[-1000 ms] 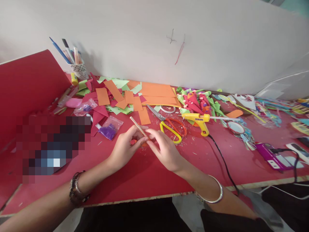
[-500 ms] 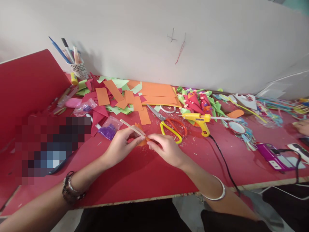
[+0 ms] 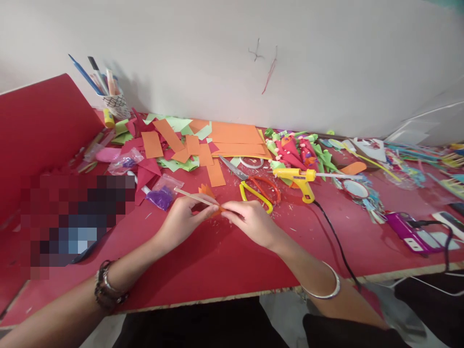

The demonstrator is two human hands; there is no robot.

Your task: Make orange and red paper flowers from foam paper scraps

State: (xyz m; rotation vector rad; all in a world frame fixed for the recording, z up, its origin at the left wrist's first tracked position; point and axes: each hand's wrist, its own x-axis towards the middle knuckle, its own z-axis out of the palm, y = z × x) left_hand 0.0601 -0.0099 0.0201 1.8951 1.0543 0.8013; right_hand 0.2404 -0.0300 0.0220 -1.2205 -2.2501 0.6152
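Observation:
Near the middle of the red table, my left hand (image 3: pixel 186 216) is closed on a thin pale wooden stick (image 3: pixel 194 195) and a folded piece of orange paper (image 3: pixel 207 191). The stick slants up to the left past my thumb. Facing it, my right hand (image 3: pixel 247 218) pinches the right end of the same orange paper, its fingertips touching those of my left. Much of the paper is hidden by my fingers. Scissors (image 3: pixel 249 186) with one yellow and one orange handle lie open just beyond my right hand. A yellow glue gun (image 3: pixel 297 180) rests to their right.
Cut orange paper pieces (image 3: pixel 216 173) and red and green scraps lie at the back. A bag of purple bits (image 3: pixel 160 195) is left of my hands. Small red and green paper figures (image 3: pixel 290 151) are heaped behind the glue gun. A purple power strip (image 3: pixel 411 233) sits far right.
The stick has tilted flatter in my left hand, and the orange paper has turned a little. Another person's hand at the far right edge has gone out of view.

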